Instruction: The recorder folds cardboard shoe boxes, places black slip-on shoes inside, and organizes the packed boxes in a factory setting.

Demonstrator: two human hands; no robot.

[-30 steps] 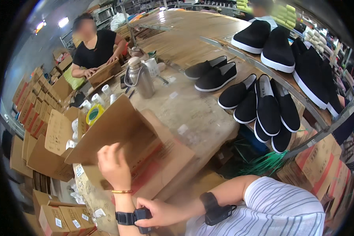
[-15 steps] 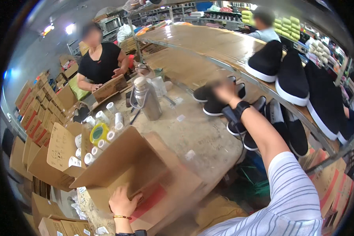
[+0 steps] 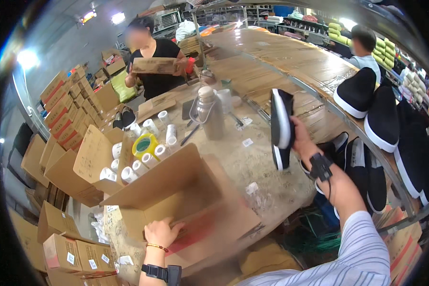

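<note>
My right hand [image 3: 301, 136] grips black shoes [image 3: 282, 124] with white soles, raised upright above the worktable; they look like two pressed together. My left hand [image 3: 162, 233] rests at the near side of an open cardboard box [image 3: 169, 188], its fingers curled over the wall. The part of the box I can see into holds nothing. More black shoes [image 3: 360, 164] stand on the lower level of the rack beside my right forearm, and larger-looking ones [image 3: 355, 93] line its upper shelf.
On the worktable [image 3: 229, 167] stand a metal flask [image 3: 209, 114] and a carton of white rolls with yellow tape [image 3: 145, 146]. Stacked boxes [image 3: 64, 117] fill the left. Across the table a person [image 3: 157, 81] holds a flat carton; another person [image 3: 364, 45] is at the far right.
My right hand has picked the black shoes off the rack side and lifted them leftward. My left hand stays on the box. The person opposite has raised the carton. The view has shifted.
</note>
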